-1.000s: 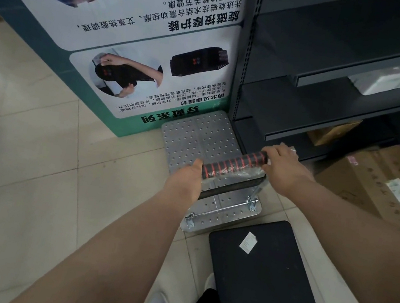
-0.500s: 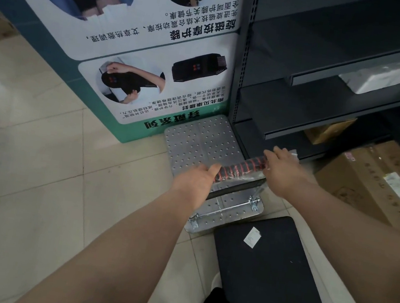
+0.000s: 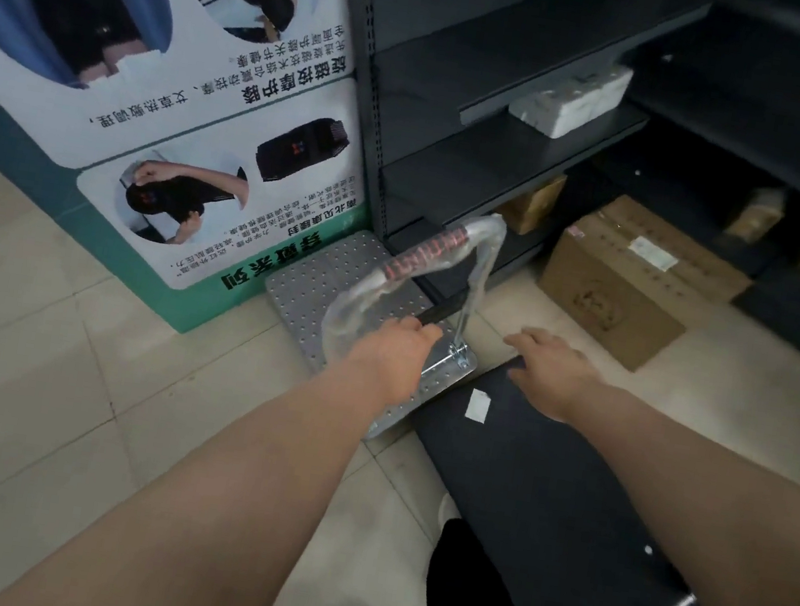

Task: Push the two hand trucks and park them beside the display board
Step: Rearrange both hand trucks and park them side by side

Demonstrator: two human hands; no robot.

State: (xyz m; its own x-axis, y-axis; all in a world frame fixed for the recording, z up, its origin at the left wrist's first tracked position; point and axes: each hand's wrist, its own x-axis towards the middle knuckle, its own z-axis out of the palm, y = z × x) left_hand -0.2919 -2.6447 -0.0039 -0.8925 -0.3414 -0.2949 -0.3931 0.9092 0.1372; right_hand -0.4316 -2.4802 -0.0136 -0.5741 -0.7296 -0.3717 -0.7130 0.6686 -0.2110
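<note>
Where the display board [image 3: 167,112] meets the dark shelving unit [image 3: 469,105], silver hand truck [image 3: 316,290] stands parked, deck edge at the board's foot, wrapped handle [image 3: 426,255] raised; black hand truck [image 3: 541,490] lies just behind it. Left hand [image 3: 394,346] and right hand [image 3: 552,367]: fingers loose, holding nothing. Shelves carry white foam block [image 3: 568,102], small cartons; large cardboard box [image 3: 629,280], closed, on floor

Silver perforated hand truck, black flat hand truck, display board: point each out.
Silver perforated hand truck [image 3: 305,283], head view, bare deck.
Black flat hand truck [image 3: 542,485], head view, deck middle.
Display board [image 3: 202,81], head view, printed face.
</note>
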